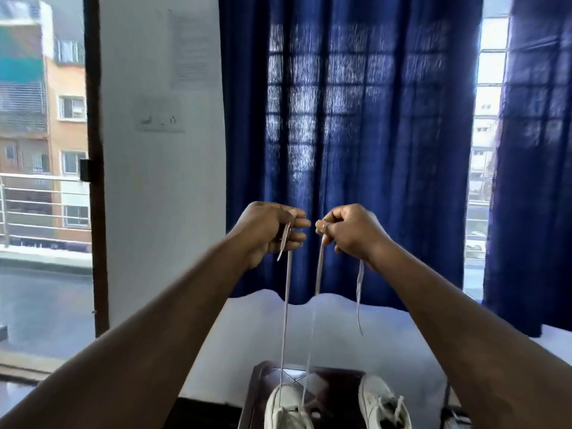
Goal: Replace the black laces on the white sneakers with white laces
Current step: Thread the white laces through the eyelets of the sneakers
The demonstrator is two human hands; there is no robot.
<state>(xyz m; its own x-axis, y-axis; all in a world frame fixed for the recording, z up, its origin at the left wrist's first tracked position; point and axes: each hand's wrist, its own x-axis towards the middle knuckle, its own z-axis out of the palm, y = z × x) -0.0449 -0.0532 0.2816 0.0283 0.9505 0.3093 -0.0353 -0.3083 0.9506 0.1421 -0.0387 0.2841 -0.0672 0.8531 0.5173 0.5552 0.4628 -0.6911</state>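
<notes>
Both arms are raised in front of the blue curtain. My left hand point(272, 232) pinches one end of a white lace point(286, 305), and my right hand point(346, 230) pinches the other end. The two strands run taut, straight down to the left white sneaker point(286, 408) at the bottom edge. A short tail of the lace hangs loose below my right hand. The right white sneaker point(382, 404) stands beside it with a white lace threaded through it. Both shoes rest on a dark wooden stool point(334, 379). No black lace is identifiable.
A white bed or mattress point(402, 332) lies behind the stool under the blue curtain point(356, 134). At left, a white wall point(161, 181) and an open balcony door point(46, 305). A dark cord lies at the lower right edge.
</notes>
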